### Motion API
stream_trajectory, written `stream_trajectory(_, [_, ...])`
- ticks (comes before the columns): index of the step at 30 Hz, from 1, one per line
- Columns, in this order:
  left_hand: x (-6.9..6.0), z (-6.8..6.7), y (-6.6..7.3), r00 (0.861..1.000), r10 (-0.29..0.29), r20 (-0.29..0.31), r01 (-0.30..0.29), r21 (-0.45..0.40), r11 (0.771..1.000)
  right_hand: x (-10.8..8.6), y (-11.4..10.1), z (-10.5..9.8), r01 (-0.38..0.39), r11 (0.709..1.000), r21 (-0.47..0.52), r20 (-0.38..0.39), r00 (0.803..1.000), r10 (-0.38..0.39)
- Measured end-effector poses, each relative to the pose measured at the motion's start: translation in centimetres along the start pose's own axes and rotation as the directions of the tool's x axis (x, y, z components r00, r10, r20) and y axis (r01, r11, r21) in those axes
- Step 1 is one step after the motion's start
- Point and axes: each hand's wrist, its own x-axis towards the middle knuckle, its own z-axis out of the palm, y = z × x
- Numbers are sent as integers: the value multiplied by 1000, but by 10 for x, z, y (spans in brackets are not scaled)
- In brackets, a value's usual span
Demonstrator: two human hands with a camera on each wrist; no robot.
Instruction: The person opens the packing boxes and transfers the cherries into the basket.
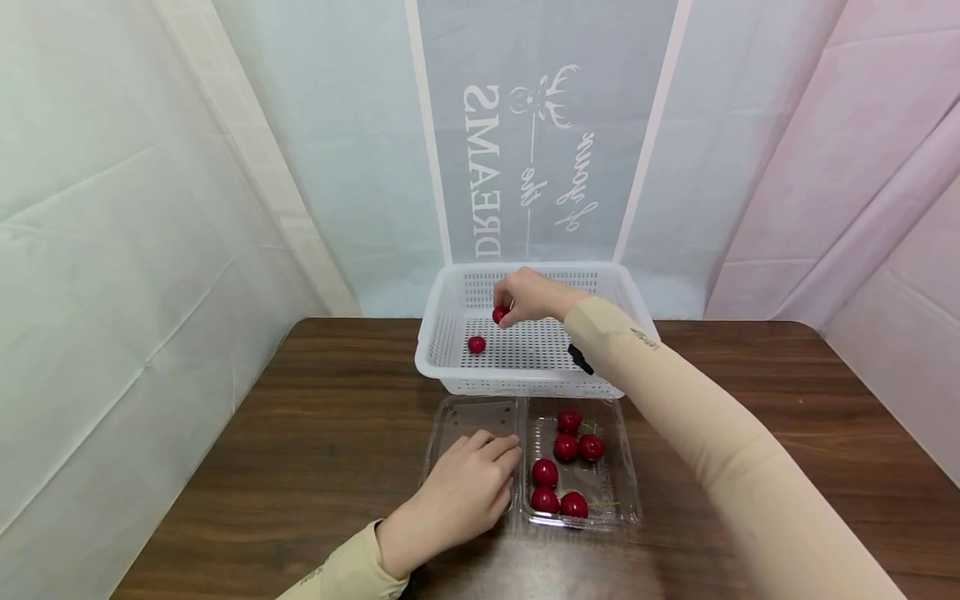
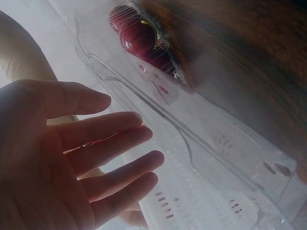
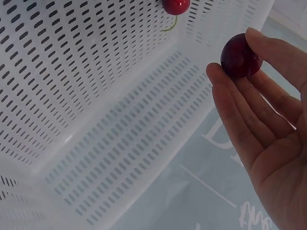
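Observation:
My right hand pinches a red cherry between thumb and fingers over the white perforated basket; the right wrist view shows the held cherry close up. Another cherry lies on the basket floor, its green stem visible in the right wrist view. My left hand is over the lid half of the clear plastic box, fingers relaxed and slightly spread, holding nothing. Several cherries with stems lie in the box's right half.
The basket stands at the back of the brown wooden table, just behind the clear box. Behind it hangs a grey-blue cloth with white lettering. Pale cloth walls close in the left and right sides.

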Motion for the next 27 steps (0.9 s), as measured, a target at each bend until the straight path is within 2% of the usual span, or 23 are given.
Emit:
stream_trajectory(14, [0, 1, -1, 1000, 1, -22, -1, 6, 1000, 15, 2, 4, -34, 999, 3, -3, 999, 34])
stream_trajectory(20, [-1, 1, -1, 1000, 1, -10, -1, 9, 1000, 23, 4, 7, -55, 998, 10, 11, 998, 55])
stream_trajectory(27, [0, 0, -1, 1000, 6, -20, -6, 19, 1000, 29, 9, 12, -82, 997, -17, 22, 996, 82])
